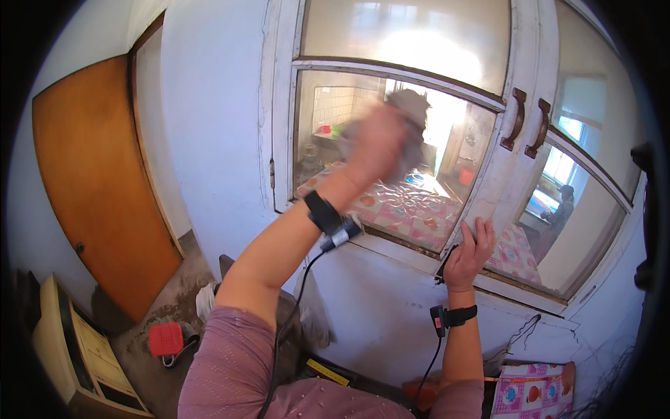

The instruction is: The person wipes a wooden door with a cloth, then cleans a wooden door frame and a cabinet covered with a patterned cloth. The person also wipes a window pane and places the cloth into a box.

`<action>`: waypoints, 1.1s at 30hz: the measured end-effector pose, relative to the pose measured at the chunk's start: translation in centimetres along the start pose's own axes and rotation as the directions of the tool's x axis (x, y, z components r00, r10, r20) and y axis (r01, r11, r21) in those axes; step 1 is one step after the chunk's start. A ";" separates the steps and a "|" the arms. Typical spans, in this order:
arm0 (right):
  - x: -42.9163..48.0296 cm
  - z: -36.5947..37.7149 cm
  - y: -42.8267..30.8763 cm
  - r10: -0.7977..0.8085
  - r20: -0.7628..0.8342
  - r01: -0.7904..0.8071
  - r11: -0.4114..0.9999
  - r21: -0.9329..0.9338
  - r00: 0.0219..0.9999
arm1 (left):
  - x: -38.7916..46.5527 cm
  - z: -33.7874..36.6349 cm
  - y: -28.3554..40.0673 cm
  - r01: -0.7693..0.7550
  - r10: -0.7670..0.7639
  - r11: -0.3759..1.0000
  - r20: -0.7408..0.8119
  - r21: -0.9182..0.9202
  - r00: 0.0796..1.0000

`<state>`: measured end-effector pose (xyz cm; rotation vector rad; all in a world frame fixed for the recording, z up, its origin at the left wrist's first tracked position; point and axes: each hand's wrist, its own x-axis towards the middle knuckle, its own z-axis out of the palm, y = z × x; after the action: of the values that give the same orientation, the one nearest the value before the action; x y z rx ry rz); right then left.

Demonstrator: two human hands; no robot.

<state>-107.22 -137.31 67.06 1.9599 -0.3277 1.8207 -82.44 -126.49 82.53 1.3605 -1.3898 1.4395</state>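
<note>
My left hand [378, 137], blurred, presses a grey cloth [412, 112] against the lower glass pane [327, 152] of a white-painted wooden window. Part of the cloth shows above and to the right of the fingers. My right hand [469, 256] rests with spread fingers on the lower part of the window frame [484, 195], below two brown metal handles [515, 119]. It holds nothing that I can see. Each wrist wears a black strap with a small device and a cable.
An orange wooden door [104, 183] stands at the left, with a red stool [166, 339] on the floor near a pale cabinet [97, 356]. A plastic bag [314, 309] hangs below the window. Through the glass show a patterned tablecloth [419, 209] and a person [559, 217], perhaps reflected.
</note>
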 end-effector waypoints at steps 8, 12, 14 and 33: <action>-0.5 0.0 0.2 0.011 0.032 -0.011 1.000 -0.009 0.999 | -3.1 -2.0 -10.0 0.210 -0.263 0.960 -0.337 -0.186 0.904; -0.6 0.2 0.3 0.024 0.042 -0.024 1.000 0.005 0.999 | -7.6 -0.2 -5.4 0.574 -0.567 0.819 -0.177 -0.015 0.804; -0.5 0.2 0.2 0.003 0.039 -0.003 1.000 -0.008 0.999 | -10.5 0.0 0.2 0.184 -0.237 0.964 -0.312 -0.192 0.920; -0.3 0.5 -0.1 0.001 0.019 -0.001 1.000 -0.009 1.000 | -19.4 -0.5 4.1 0.087 -0.087 0.955 0.011 -0.283 0.996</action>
<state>-106.79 -137.47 66.70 1.9718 -0.3425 1.7993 -82.66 -123.33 62.96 1.2184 -1.4531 1.1337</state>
